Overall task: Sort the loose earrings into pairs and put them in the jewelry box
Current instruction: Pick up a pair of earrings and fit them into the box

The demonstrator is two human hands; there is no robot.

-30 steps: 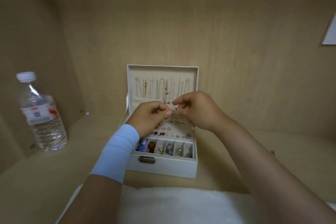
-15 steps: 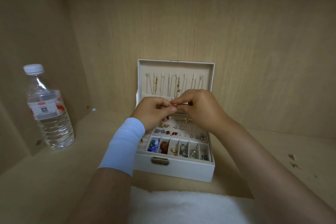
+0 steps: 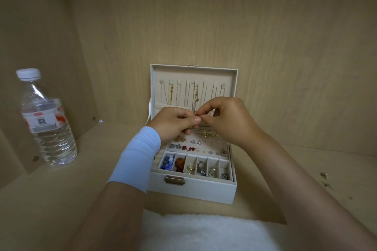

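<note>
A white jewelry box stands open on the wooden shelf, its lid upright with thin chains hanging inside. Its earring panel carries several gold, silver and red studs, and the front compartments hold rings and beads. Above the panel, my left hand and my right hand meet fingertip to fingertip and pinch one tiny earring between them; it is too small to make out. Two loose earrings lie on the shelf at the far right.
A clear water bottle with a white cap stands at the left by the side wall. A white fluffy cloth lies at the near edge, in front of the box. Wooden walls close in the back and left.
The view has shifted, so the box and bottle sit further right in frame. My hands stay together over the box, fingertips closing tighter on the small earring.
</note>
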